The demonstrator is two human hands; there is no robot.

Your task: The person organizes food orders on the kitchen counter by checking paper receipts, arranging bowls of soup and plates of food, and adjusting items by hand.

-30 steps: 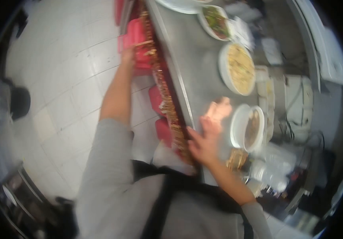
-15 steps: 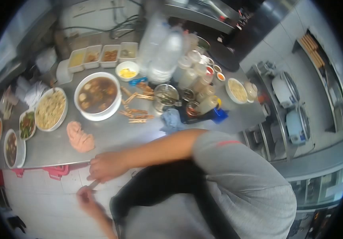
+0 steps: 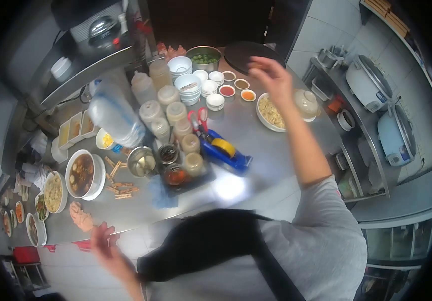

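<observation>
Here's the right hand, out over the far end of the steel table, its forearm crossing beside a white bowl of pale food. The fingers curve toward the thumb, but whether they pinch anything small, I can't tell. That bowl sits on the tabletop nearest this hand, with a see-through lidded dish just past it and a dark round tray beyond the fingertips. A red sauce cup and an orange sauce cup stand nearby.

Over to the left hand, raised at the table's near edge! Its fingers are half bent with slight gaps between them; blur hides whether anything is in their grip. Just beside it, the crumpled pink cloth lies on the tabletop, close to the rim.

Between the hands, plenty: wooden clothespins in a loose spread, a blue cloth, clustered bottles, and a blue tape dispenser with red-handled scissors against it.
</observation>
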